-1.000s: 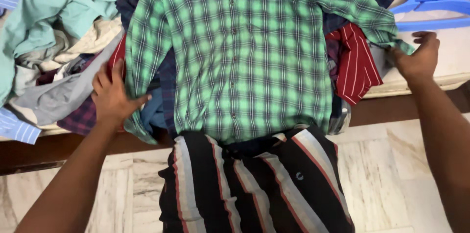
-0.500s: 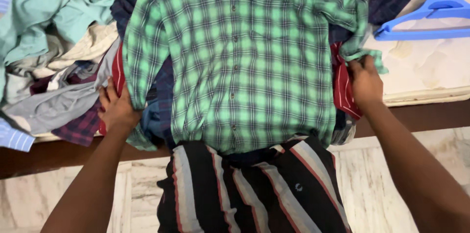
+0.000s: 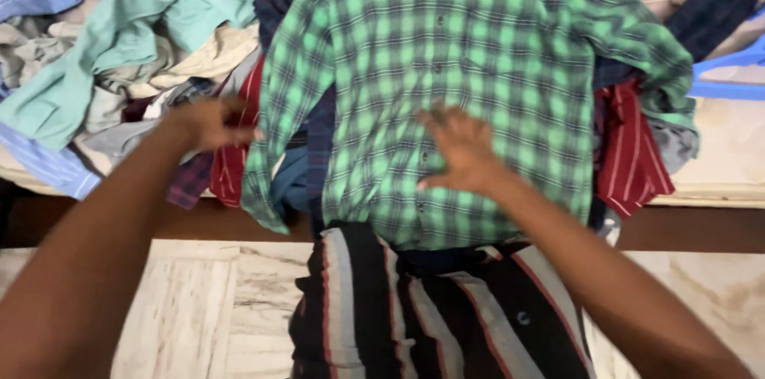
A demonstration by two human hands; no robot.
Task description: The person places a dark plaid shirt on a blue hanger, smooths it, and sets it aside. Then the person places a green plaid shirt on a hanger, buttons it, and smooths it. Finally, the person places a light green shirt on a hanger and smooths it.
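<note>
The right hand (image 3: 462,152) lies flat and open on the front of the green plaid shirt (image 3: 486,44), spread buttoned-side up over a clothes pile on the bed (image 3: 717,164); the left hand (image 3: 209,122), blurred, touches its left sleeve (image 3: 279,124), grip unclear; a red striped garment (image 3: 629,148) lies beside.
</note>
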